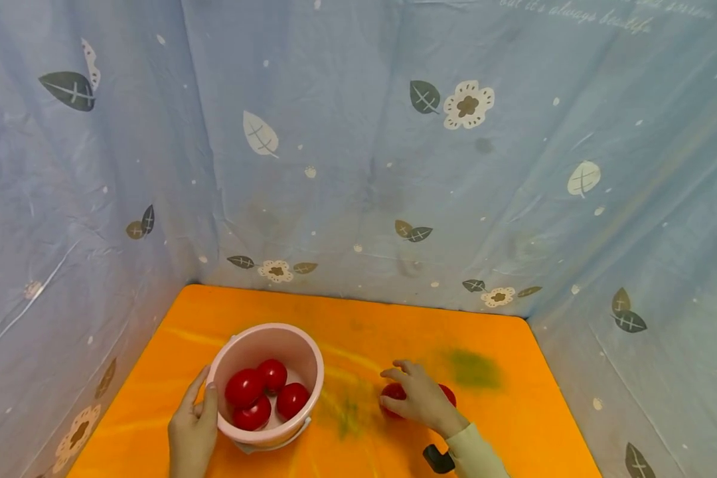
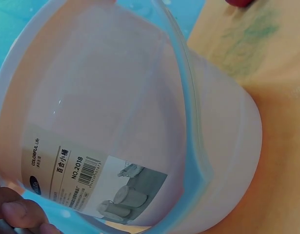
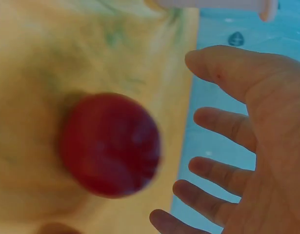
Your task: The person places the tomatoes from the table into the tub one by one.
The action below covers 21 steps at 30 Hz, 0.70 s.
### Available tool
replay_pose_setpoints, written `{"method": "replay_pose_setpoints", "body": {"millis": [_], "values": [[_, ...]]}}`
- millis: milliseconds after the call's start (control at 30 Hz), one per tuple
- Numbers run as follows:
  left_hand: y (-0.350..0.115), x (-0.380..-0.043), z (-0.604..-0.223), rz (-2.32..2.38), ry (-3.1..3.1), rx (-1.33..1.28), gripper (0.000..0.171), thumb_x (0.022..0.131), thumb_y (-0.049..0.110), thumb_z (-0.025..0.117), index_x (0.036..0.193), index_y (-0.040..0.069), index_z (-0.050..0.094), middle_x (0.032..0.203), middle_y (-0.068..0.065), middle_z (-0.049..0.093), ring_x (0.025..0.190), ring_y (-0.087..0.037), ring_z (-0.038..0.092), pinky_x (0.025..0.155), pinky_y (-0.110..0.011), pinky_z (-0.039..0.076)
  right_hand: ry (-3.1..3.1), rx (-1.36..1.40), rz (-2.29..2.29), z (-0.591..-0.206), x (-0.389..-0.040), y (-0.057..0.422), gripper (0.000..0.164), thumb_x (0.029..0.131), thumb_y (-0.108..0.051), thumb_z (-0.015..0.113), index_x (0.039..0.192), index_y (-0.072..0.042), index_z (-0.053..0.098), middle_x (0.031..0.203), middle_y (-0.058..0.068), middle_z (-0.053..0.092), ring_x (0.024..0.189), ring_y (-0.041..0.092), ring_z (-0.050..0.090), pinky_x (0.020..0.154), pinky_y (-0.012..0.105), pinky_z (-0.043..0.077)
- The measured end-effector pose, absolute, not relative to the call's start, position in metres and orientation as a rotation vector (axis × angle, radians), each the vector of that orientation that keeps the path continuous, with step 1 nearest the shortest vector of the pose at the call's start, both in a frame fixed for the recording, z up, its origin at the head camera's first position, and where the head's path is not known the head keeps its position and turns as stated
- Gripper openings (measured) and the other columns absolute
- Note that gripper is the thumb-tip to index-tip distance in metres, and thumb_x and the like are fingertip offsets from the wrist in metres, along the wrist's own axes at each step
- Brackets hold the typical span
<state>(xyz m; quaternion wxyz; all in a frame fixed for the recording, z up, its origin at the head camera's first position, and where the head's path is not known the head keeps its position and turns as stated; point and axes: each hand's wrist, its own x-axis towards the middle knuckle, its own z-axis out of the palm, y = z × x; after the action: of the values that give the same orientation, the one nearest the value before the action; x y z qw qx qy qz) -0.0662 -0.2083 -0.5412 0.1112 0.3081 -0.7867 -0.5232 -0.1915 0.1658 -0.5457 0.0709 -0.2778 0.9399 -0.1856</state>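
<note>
Enclosing orange table (image 1: 388, 335) are blue curtains (image 1: 346, 179), left hand (image 1: 192, 426) holding bucket (image 1: 299, 353), right hand (image 1: 421, 397) spread

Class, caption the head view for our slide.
Left hand at a pink bucket holding four round red items; right hand over another.

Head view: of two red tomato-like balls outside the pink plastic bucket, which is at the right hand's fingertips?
The left red ball, nearer the bucket; the right red ball shows past the back of the right hand.

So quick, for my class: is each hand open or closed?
Left hand: at the round pink plastic bucket; grip cannot be told.
Right hand: open, empty, near a glossy round red object.
</note>
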Motion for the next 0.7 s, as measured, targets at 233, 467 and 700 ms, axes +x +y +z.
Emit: {"method": "replay_pose_setpoints", "body": {"millis": [233,467,700], "values": [[-0.206,-0.075,-0.536,-1.523,-2.302,0.881,0.058,0.099,0.053,0.036,0.148,0.022,0.039,0.065,-0.002,0.060,0.058,-0.014,0.049,0.055,-0.023,0.043,2.803,-0.776,-0.545,-0.561,-0.192,0.170,0.058,0.087,-0.045,0.067,0.137,-0.020,0.050,0.141,0.016,0.043,0.121,0.037,0.046,0.080,0.051,0.054],[-0.207,-0.083,-0.532,-1.544,-2.251,0.830,0.057,0.099,0.052,0.039,0.147,0.023,0.040,0.060,-0.007,0.060,0.051,-0.015,0.048,0.050,-0.023,0.041,2.847,-0.745,-0.531,-0.565,-0.199,0.176,0.057,0.084,-0.041,0.071,0.134,-0.020,0.052,0.130,0.011,0.050,0.112,0.033,0.051,0.076,0.049,0.055],[-0.211,-0.071,-0.540,-1.798,-2.384,1.004,0.088,0.089,0.073,0.027,0.155,0.017,0.011,0.122,-0.025,0.057,0.087,-0.029,0.056,0.073,-0.034,0.057,2.720,-0.650,-0.624,-0.583,-0.186,0.179,0.058,0.084,-0.044,0.071,0.135,-0.026,0.050,0.127,0.008,0.052,0.101,0.029,0.056,0.070,0.048,0.055]]}}
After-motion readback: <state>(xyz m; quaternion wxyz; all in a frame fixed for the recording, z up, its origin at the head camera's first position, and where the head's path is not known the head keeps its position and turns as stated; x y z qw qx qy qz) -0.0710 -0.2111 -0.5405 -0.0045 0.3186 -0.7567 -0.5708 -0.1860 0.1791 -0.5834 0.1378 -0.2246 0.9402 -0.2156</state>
